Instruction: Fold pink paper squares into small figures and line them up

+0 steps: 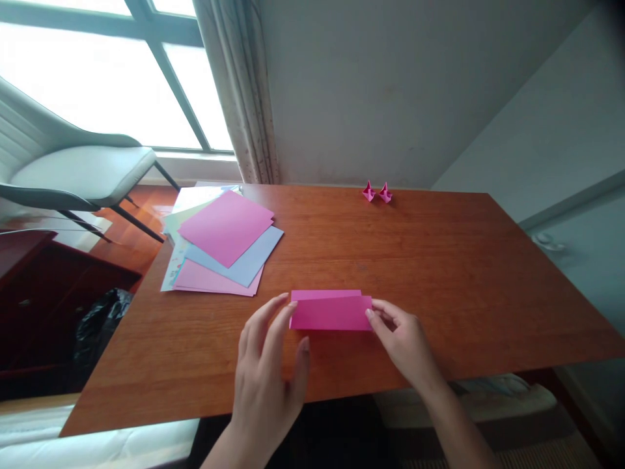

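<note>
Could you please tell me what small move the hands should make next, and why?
Probably line up the layers of the folded pink sheet, which the right hand pinches at its right end, because the far edges sit unevenly.

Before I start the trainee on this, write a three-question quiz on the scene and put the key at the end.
1. Multiple choice: The right hand grips the bright pink paper by its (a) left end, (b) right end, (c) middle.

2. True or false: Two small folded pink pieces stand near the far edge of the table.

3. Short answer: On the table's left side, what colour is the sheet showing between the upper and lower pink sheets?

Key: 1 b; 2 true; 3 light blue.
</note>
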A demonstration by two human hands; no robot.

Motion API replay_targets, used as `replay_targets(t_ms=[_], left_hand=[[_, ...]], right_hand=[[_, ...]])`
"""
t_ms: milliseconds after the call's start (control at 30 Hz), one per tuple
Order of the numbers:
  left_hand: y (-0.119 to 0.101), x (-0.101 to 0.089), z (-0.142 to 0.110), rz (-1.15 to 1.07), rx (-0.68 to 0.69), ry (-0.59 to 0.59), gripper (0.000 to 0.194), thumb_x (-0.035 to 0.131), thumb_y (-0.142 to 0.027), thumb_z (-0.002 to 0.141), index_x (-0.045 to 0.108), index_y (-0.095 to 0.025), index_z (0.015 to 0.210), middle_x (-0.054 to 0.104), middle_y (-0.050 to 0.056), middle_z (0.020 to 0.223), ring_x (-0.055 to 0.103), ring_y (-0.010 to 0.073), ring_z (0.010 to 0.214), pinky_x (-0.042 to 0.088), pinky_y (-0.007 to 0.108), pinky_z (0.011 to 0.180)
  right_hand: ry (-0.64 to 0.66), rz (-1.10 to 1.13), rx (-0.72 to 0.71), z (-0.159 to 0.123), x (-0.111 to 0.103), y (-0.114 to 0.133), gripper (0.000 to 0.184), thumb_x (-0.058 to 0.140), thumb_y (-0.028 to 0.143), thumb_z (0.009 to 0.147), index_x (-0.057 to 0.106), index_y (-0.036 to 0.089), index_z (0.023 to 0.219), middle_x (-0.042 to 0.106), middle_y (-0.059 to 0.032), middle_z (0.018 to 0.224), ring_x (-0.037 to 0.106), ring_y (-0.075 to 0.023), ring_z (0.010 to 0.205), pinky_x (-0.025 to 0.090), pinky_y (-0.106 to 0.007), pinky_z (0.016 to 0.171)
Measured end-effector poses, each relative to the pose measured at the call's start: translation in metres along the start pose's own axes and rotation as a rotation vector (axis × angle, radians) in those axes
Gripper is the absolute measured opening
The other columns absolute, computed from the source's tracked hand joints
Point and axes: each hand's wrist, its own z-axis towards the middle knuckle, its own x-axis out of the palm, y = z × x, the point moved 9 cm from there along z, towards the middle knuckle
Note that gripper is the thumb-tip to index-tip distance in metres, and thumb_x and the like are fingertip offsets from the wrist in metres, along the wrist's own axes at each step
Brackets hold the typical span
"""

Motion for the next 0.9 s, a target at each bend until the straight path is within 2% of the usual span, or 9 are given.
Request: replay_targets(t_ms=[100, 133, 167, 233, 433, 567, 667, 800, 900], left_hand=[[-0.037, 0.007, -0.01, 0.078, 0.212, 0.057, 0.054, 0.055, -0.01, 0.091, 0.048, -0.021, 0.144, 0.051, 0.014, 0.149, 0.045, 0.0308, 0.14, 0.042, 0.05, 0.113], [-0.048, 0.015, -0.014, 0.099, 0.283, 0.114, 0.055, 0.054, -0.008, 0.091, 0.048, -0.018, 0.144, 0.048, 0.015, 0.153, 0.042, 0.0313, 0.143, 0.04, 0.05, 0.116], [-0.057, 0.024, -0.018, 0.119, 0.347, 0.171, 0.054, 0.053, -0.01, 0.091, 0.049, -0.016, 0.145, 0.046, 0.015, 0.155, 0.039, 0.0321, 0.146, 0.036, 0.051, 0.118], [-0.064, 0.041, -0.024, 0.191, 0.375, 0.267, 0.054, 0.055, -0.023, 0.094, 0.049, -0.016, 0.147, 0.042, 0.014, 0.159, 0.033, 0.0335, 0.149, 0.029, 0.051, 0.122], [-0.061, 0.067, -0.024, 0.328, 0.34, 0.378, 0.059, 0.05, -0.049, 0.099, 0.044, -0.024, 0.152, 0.037, 0.008, 0.163, 0.031, 0.0341, 0.151, 0.013, 0.056, 0.124], [-0.054, 0.076, -0.024, 0.333, 0.323, 0.453, 0.061, 0.044, -0.055, 0.1, 0.044, -0.023, 0.151, 0.039, 0.01, 0.162, 0.032, 0.0347, 0.15, 0.015, 0.058, 0.123], [-0.05, 0.08, -0.025, 0.341, 0.32, 0.477, 0.061, 0.044, -0.055, 0.1, 0.044, -0.02, 0.151, 0.039, 0.011, 0.162, 0.032, 0.0357, 0.15, 0.017, 0.06, 0.123], [-0.046, 0.083, -0.025, 0.355, 0.301, 0.484, 0.064, 0.046, -0.054, 0.099, 0.042, -0.018, 0.151, 0.039, 0.013, 0.162, 0.032, 0.0369, 0.15, 0.02, 0.06, 0.122], [-0.044, 0.086, -0.024, 0.351, 0.283, 0.499, 0.064, 0.046, -0.055, 0.098, 0.043, -0.019, 0.151, 0.04, 0.014, 0.161, 0.032, 0.0366, 0.15, 0.022, 0.06, 0.122]], right_hand=[[0.012, 0.016, 0.044, 0.002, 0.003, -0.005, 0.034, 0.059, 0.042, 0.094, 0.074, 0.017, 0.111, 0.079, -0.0119, 0.1, 0.076, -0.0262, 0.09, 0.062, -0.035, 0.078], [0.021, 0.03, 0.067, 0.002, 0.004, -0.007, 0.036, 0.058, 0.043, 0.094, 0.073, 0.017, 0.114, 0.079, -0.012, 0.101, 0.076, -0.0258, 0.09, 0.061, -0.034, 0.079], [0.033, 0.045, 0.09, 0.002, 0.005, -0.009, 0.039, 0.057, 0.044, 0.095, 0.071, 0.016, 0.118, 0.079, -0.0119, 0.101, 0.075, -0.0252, 0.09, 0.06, -0.034, 0.08], [0.053, 0.059, 0.119, 0.003, 0.007, -0.011, 0.044, 0.056, 0.045, 0.095, 0.067, 0.015, 0.125, 0.078, -0.0105, 0.096, 0.075, -0.024, 0.086, 0.059, -0.034, 0.079], [0.069, -0.04, 0.1, 0.006, 0.005, -0.001, 0.048, 0.054, 0.043, 0.095, 0.058, 0.014, 0.133, 0.074, -0.0032, 0.079, 0.068, -0.02, 0.073, 0.052, -0.032, 0.074], [0.083, -0.092, 0.086, 0.008, 0.003, 0.003, 0.04, 0.054, 0.041, 0.094, 0.063, 0.017, 0.125, 0.074, -0.0026, 0.078, 0.067, -0.0196, 0.072, 0.05, -0.031, 0.072], [0.039, -0.186, 0.072, 0.011, -0.006, 0.002, 0.037, 0.055, 0.041, 0.094, 0.066, 0.018, 0.12, 0.074, -0.004, 0.082, 0.068, -0.0208, 0.074, 0.051, -0.033, 0.072], [-0.071, -0.303, -0.017, 0.016, -0.021, 0.008, 0.033, 0.055, 0.038, 0.094, 0.068, 0.018, 0.116, 0.073, -0.007, 0.092, 0.066, -0.0208, 0.077, 0.052, -0.035, 0.074], [-0.062, -0.33, -0.081, 0.02, -0.02, 0.014, 0.028, 0.054, 0.034, 0.094, 0.069, 0.018, 0.113, 0.071, -0.0076, 0.095, 0.065, -0.02, 0.077, 0.053, -0.034, 0.074]])
